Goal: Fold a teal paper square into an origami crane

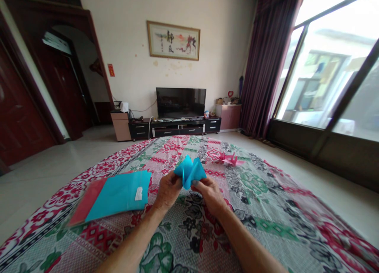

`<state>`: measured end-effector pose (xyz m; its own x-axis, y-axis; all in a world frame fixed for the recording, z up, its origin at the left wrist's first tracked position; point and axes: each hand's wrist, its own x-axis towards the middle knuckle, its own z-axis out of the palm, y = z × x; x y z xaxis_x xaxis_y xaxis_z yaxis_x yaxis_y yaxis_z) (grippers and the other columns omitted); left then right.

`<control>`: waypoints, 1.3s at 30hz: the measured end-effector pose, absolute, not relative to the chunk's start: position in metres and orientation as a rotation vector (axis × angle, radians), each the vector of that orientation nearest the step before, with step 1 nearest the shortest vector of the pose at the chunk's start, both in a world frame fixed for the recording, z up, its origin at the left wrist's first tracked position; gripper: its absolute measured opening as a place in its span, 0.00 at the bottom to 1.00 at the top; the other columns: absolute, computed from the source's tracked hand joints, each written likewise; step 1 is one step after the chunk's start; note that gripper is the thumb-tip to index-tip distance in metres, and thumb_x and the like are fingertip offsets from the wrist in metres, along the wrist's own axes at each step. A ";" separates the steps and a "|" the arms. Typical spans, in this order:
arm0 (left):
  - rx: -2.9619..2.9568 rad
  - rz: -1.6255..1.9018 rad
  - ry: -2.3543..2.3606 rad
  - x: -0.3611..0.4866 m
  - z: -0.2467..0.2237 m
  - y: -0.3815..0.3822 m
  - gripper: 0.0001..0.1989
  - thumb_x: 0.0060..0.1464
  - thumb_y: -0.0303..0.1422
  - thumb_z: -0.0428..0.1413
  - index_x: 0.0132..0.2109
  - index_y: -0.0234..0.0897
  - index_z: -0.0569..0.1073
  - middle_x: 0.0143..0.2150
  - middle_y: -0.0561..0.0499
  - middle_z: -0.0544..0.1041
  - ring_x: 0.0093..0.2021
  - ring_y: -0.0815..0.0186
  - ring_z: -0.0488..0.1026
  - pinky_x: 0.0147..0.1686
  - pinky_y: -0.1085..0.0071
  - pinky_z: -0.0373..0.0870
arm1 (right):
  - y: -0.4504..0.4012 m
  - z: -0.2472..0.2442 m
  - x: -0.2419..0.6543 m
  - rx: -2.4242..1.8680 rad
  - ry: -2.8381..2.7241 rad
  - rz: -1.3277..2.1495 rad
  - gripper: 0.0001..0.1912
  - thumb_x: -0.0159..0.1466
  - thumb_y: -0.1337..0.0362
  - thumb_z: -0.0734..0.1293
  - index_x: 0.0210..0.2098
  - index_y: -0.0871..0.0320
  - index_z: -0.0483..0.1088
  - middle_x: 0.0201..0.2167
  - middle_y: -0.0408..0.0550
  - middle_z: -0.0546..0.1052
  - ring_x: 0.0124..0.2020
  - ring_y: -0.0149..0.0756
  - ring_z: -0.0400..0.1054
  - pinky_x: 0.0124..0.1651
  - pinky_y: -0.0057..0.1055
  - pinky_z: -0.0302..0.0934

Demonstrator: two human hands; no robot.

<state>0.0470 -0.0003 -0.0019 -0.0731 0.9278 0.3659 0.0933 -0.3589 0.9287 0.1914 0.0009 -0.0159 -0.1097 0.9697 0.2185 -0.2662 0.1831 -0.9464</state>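
Note:
A folded piece of bright blue paper [189, 172] is held up above the patterned cloth, its upper parts standing as separate pointed flaps. My left hand [168, 188] pinches its left side, thumb and fingers closed on it. On the right side, my right hand [209, 192] grips the lower edge the same way. To the left lies a clear packet of blue and red paper sheets [118, 196] with a small white label. Pink folded paper figures [232, 159] rest on the cloth, beyond my right hand.
A floral cloth [166, 241] covers the rounded surface under my hands. Across the floor stand a black television [181, 103] on a low cabinet [191, 129], and a side cabinet [230, 117]. Dark curtains [260, 68] and large windows are at the right.

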 end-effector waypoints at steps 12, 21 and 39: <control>1.586 1.420 1.075 0.045 -0.003 0.000 0.09 0.43 0.37 0.58 0.25 0.35 0.73 0.20 0.56 0.67 0.27 0.68 0.64 0.30 0.73 0.63 | -0.004 -0.011 0.192 -0.800 -1.242 1.237 0.09 0.50 0.57 0.71 0.24 0.56 0.74 0.22 0.42 0.74 0.25 0.32 0.64 0.35 0.32 0.58; 1.647 1.358 0.965 0.043 -0.007 0.001 0.08 0.47 0.35 0.55 0.26 0.35 0.74 0.20 0.57 0.67 0.26 0.69 0.63 0.30 0.74 0.61 | -0.004 -0.008 0.193 -0.739 -1.302 1.236 0.09 0.50 0.57 0.71 0.26 0.55 0.76 0.23 0.42 0.75 0.29 0.36 0.66 0.40 0.34 0.59; 1.544 1.355 1.020 0.040 -0.008 0.003 0.11 0.46 0.36 0.54 0.22 0.33 0.70 0.19 0.58 0.62 0.22 0.73 0.56 0.24 0.76 0.53 | -0.001 -0.014 0.198 -0.790 -1.339 1.241 0.08 0.50 0.60 0.70 0.25 0.59 0.73 0.22 0.41 0.71 0.28 0.32 0.61 0.38 0.30 0.57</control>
<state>0.0398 0.0029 -0.0081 0.0916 0.9406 0.3271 0.0540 -0.3327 0.9415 0.1979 -0.0010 -0.0143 -0.1840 0.9460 0.2670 -0.1945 0.2312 -0.9533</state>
